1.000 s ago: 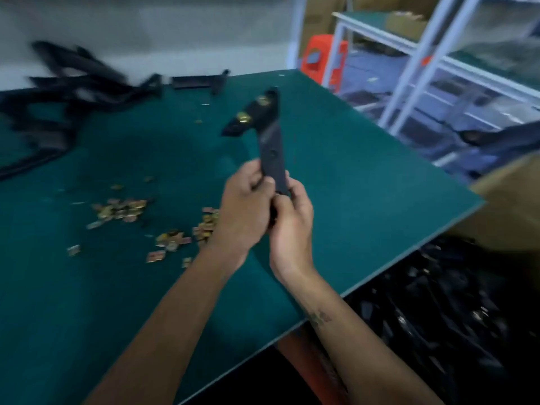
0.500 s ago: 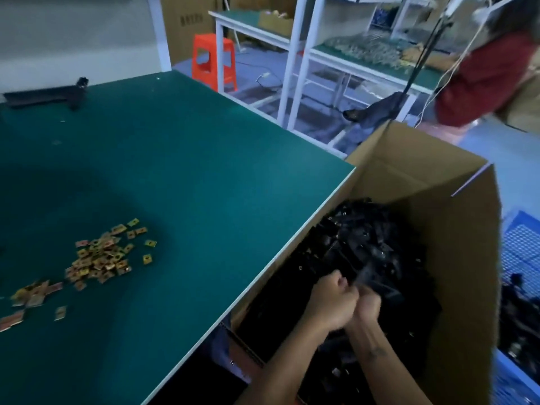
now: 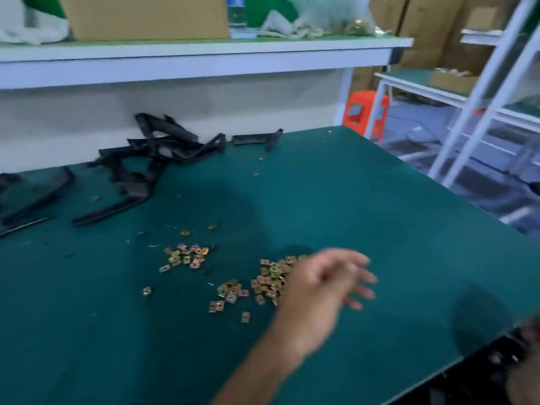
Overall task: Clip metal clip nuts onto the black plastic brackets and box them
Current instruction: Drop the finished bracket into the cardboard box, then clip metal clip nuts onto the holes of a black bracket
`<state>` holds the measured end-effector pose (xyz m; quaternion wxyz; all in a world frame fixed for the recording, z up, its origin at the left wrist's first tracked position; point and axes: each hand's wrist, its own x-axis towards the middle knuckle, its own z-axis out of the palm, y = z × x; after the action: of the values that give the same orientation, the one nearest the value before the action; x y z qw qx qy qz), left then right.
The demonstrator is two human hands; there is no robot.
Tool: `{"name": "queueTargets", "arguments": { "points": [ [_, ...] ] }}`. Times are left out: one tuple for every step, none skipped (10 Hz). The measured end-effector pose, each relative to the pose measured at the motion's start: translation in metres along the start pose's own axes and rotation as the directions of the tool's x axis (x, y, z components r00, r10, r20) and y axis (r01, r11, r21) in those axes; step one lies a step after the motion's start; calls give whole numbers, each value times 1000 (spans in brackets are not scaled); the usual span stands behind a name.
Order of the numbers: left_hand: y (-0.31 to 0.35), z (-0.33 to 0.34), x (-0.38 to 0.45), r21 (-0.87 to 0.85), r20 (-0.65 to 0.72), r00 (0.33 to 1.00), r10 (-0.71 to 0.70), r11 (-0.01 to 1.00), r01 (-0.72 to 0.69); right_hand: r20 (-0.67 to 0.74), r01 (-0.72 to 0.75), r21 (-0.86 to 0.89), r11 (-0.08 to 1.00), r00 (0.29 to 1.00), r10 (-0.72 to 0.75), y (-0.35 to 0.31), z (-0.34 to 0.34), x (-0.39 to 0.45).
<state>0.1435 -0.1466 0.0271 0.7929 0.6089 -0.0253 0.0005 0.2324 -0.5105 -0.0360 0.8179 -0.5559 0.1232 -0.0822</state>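
Here my left hand (image 3: pixel 324 290) hangs over the green table (image 3: pixel 365 200), blurred, with the fingers (image 3: pixel 363 292) spread loosely and pointing to the right; it has hold of nothing. Just under and to the left of it lie the metal clip nuts (image 3: pixel 268 283), brassy little squares scattered in loose heaps on the mat: one heap partly hidden beneath my palm, a smaller bunch (image 3: pixel 230 290) beside it, and another cluster (image 3: pixel 187 257) farther to the left, with a few strays around them. My right hand (image 3: pixel 530 358) shows only as a blurred sliver at the lower right edge, past the table's edge and down among dark shapes there, and I cannot tell whether it is open or closed or holding anything. The black plastic brackets (image 3: pixel 155 159) sit in a tangled pile at the far left of the table, against the pale wall panel, well apart from the nuts; one more bracket (image 3: pixel 257 139) lies alone along the back edge, to the right of the pile, and other dark strips (image 3: pixel 35 197) trail off at the left border. Above the back of the table runs a white shelf (image 3: pixel 204 58) bearing a cardboard box (image 3: pixel 146 17), a clear bottle (image 3: pixel 237 16) and some pale bags (image 3: pixel 327 13). To the right stand an orange stool (image 3: pixel 365 112) and white racks (image 3: pixel 482 97).
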Motion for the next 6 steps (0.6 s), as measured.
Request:
{"name": "queueTargets", "arguments": {
  "points": [
    [21,-86,5,214,-370,901,226,965,-154,133,348,-259,901,937,-324,22,138,-23],
    [9,-140,-1,435,-547,764,343,896,-92,397,490,-467,736,860,-321,26,213,-39],
    [-2,-165,-7,471,-566,740,363,879,-71,638,548,-565,617,764,-96,50,292,-23],
    [-5,-162,-8,487,-509,794,331,872,-52,693,546,-658,518,708,134,79,357,12],
    [-8,-165,-3,427,-534,799,278,904,-29,636,516,-711,478,762,123,109,424,53],
    [-8,-168,1,396,-547,800,248,918,-14,511,297,-672,678,849,134,128,483,91]
  ]
}}
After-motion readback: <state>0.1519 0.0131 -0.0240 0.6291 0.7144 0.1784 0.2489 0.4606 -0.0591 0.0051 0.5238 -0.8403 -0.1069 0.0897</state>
